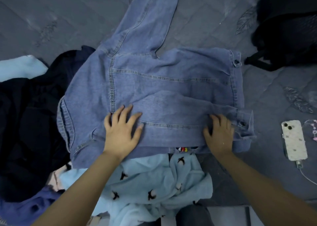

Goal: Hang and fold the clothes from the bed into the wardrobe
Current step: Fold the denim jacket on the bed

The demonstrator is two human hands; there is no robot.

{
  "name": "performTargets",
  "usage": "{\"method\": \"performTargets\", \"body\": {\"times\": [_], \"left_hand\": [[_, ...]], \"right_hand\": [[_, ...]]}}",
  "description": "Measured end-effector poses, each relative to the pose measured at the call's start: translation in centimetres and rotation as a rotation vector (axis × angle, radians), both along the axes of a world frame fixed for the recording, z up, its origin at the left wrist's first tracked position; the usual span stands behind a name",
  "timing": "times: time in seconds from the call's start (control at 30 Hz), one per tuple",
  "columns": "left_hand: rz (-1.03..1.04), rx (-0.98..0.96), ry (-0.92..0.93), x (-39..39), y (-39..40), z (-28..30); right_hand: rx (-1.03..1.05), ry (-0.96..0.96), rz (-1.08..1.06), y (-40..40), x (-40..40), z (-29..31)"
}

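Two hands flat on one denim jacket (154, 88), frame centre, spread back-up on the bed (205, 19). I read left hand (121, 131) as splayed and pressing; right hand (218, 133) presses the folded-in sleeve near the cuff, fingers straight. My advice: smooth outward, keep the near hem straight, then fold in the far sleeve at upper centre. Also one pale-blue fleece (154, 182), one dark pile (25, 122), one phone (294, 138).
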State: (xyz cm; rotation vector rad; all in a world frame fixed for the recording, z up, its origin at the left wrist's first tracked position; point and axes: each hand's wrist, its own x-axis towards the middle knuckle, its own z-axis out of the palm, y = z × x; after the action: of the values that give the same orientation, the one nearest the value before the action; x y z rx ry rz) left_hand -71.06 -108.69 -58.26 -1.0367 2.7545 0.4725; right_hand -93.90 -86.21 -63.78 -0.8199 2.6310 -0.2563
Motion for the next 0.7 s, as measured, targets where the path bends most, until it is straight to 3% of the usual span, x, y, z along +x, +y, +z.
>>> {"method": "performTargets", "body": {"times": [0.1,0.17,0.27,0.33,0.4,0.53,0.7], "left_hand": [[0.117,-0.032,0.200,-5.2,-2.1,1.9],[0.147,0.008,0.238,-10.4,-5.0,2.0],[0.086,0.180,0.239,-18.1,-10.4,0.7],[0.101,0.447,0.248,-22.3,-13.6,-0.5],[0.065,0.546,0.151,-24.5,-16.1,-2.5],[-0.211,0.136,-0.432,-22.3,-19.2,-6.9],[-0.030,0.130,-0.443,-19.1,-23.5,-7.7]], "right_hand": [[-0.303,0.023,0.063,-3.3,-2.5,1.5],[-0.373,-0.016,0.105,-6.8,-6.4,2.2],[-0.177,0.056,0.230,-12.1,-13.1,1.6],[0.058,0.049,0.464,-14.2,-16.5,0.1],[0.212,0.037,0.589,-15.2,-18.9,-1.9],[0.230,-0.048,0.520,-14.8,-21.4,-4.6],[0.111,-0.129,0.494,-13.3,-23.5,-5.5]]}}
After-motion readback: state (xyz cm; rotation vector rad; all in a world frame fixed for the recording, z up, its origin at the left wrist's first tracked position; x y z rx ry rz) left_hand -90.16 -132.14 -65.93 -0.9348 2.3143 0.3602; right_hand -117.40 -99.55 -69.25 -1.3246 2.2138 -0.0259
